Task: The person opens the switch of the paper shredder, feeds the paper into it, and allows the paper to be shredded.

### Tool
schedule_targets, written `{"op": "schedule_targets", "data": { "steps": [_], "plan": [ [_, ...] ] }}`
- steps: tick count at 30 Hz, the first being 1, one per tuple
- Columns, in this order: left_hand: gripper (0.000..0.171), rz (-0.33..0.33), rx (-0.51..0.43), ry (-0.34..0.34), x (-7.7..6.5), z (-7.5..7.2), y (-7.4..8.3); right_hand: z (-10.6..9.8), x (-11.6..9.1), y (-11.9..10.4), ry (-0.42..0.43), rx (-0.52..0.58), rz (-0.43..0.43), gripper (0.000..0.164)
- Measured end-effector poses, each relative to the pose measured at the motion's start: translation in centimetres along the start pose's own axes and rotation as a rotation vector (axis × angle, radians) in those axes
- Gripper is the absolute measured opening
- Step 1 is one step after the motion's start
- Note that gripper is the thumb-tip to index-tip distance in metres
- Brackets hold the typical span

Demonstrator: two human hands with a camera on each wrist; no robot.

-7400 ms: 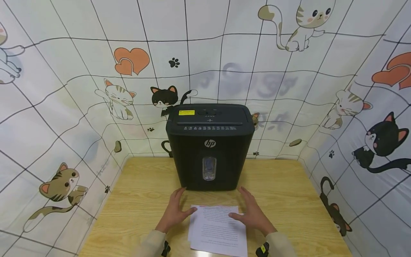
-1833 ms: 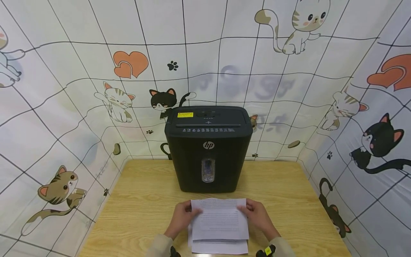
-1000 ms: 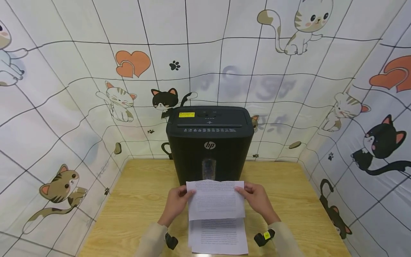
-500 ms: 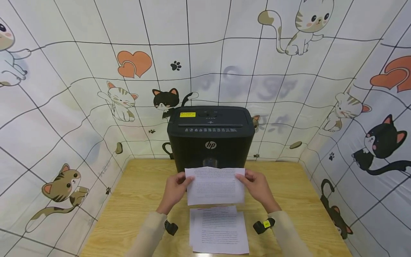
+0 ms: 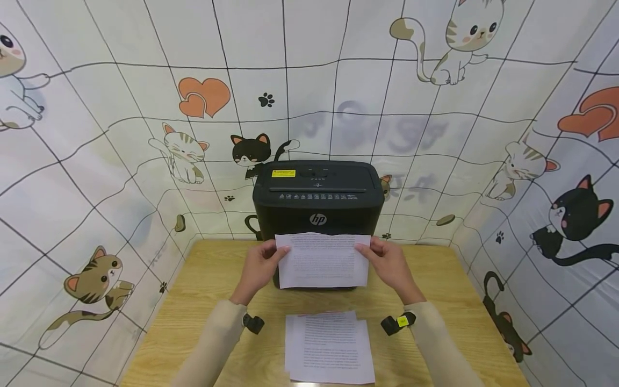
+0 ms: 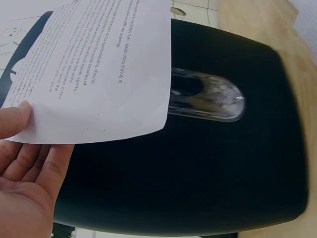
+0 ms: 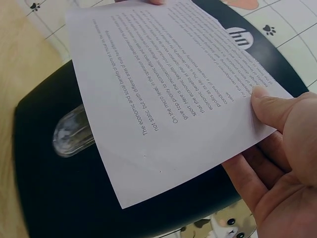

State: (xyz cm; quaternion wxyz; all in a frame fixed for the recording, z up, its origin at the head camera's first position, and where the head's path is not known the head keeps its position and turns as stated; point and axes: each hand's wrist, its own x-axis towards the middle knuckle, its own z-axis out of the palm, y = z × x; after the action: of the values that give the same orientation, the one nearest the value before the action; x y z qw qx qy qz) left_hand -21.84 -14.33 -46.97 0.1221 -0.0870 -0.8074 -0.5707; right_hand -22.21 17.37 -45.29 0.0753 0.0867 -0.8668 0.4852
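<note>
A printed sheet of paper (image 5: pixel 323 263) hangs in front of the black HP paper shredder (image 5: pixel 317 200), covering its clear window in the head view. My left hand (image 5: pixel 258 267) pinches the sheet's left edge near the top, thumb on the printed face. At the opposite edge, my right hand (image 5: pixel 390 267) pinches it the same way, fingers behind. The right wrist view shows the whole sheet (image 7: pixel 158 114) slanting between both hands, its lower corners loose. In the left wrist view the shredder's window (image 6: pixel 213 96) holds pale scraps.
Several more printed sheets (image 5: pixel 331 349) lie stacked on the wooden table (image 5: pixel 217 322) between the forearms. A feed slot (image 5: pixel 317 190) runs across the shredder's top. Cat-patterned fabric walls (image 5: pixel 309 80) close off the back and both sides.
The hands moved from hovering over the stack to pinching a sheet at both edges. They have since lifted it off the stack, forward and up to the shredder's front.
</note>
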Motion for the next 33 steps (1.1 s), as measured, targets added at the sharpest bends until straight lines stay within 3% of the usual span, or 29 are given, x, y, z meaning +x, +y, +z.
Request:
{"op": "schedule_targets", "data": {
  "steps": [10,14,21,33],
  "plan": [
    [0.014,0.113,-0.005,0.017,2.2,-1.2,2.7,-1.8,1.6,-2.6,0.055,0.001,-0.105,0.027],
    [0.013,0.127,0.013,0.034,2.8,-1.4,4.0,-2.6,2.2,-3.6,0.066,-0.008,-0.137,0.025],
    [0.012,0.164,0.035,0.069,3.8,-1.8,5.8,-3.7,3.2,-5.0,0.062,0.0,-0.132,0.029],
    [0.014,0.309,0.04,0.094,6.3,-3.7,8.9,-5.1,5.3,-7.5,0.066,0.026,-0.141,0.036]
  ]
}}
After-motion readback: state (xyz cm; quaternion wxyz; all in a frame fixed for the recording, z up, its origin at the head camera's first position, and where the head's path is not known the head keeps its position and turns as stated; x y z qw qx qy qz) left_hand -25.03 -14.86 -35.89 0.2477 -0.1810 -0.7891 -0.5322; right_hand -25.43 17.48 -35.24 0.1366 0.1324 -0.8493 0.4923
